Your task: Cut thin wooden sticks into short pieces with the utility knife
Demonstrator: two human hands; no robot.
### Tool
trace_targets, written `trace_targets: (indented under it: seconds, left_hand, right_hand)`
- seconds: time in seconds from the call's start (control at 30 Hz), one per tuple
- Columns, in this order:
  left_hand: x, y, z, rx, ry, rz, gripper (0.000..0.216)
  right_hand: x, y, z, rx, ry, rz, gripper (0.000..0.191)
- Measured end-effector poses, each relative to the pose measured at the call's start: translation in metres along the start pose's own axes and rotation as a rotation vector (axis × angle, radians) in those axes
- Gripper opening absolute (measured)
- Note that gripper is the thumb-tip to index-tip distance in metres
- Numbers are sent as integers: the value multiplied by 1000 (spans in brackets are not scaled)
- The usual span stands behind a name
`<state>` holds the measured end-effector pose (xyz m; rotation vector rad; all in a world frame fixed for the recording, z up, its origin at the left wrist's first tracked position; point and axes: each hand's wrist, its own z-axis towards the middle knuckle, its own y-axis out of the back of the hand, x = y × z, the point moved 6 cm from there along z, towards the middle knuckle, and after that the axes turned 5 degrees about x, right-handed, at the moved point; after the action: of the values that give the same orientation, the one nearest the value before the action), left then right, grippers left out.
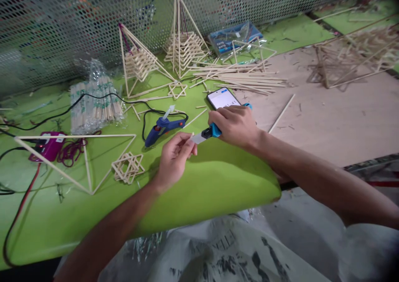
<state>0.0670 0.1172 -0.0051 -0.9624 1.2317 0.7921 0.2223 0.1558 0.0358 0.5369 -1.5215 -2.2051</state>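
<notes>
My right hand (235, 124) is closed around a blue utility knife (209, 132), whose pale blade points left. My left hand (175, 156) pinches a short thin wooden stick (190, 137) right at the blade's tip. Both hands hover over the green mat (202, 182) near its front edge. A blue hot glue gun (162, 128) lies just behind my left hand, with its black cord looping away to the left.
A phone (222, 98) with its screen lit lies behind my right hand. Loose sticks (246, 77), two stick pyramids (182, 40), a flat stick triangle (77, 157), a small stick lattice (127, 166), bagged sticks (93, 101) and a purple device (48, 146) with cables surround them. A perforated screen (62, 24) closes the back.
</notes>
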Motion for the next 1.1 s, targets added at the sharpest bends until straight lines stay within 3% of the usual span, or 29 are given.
trace_targets:
  seconds: [0.17,0.47,0.83,1.1]
  left_hand:
    - [-7,6,-3,-19,-8,-69,22]
    - [-11,4,-5,105,-46,-117,34]
    - [-15,11,-7,25,-109,-19,33]
    - [-16,9,-8,17,-60,-57,34]
  right_hand:
    - [0,4,-3,-50,13,-98,29]
    - [-2,4,-4,-33,8,-51,34]
    - [-5,9,-2,-32,-22,-45,35]
    - [-5,19,-3,-78,-53,-34,33]
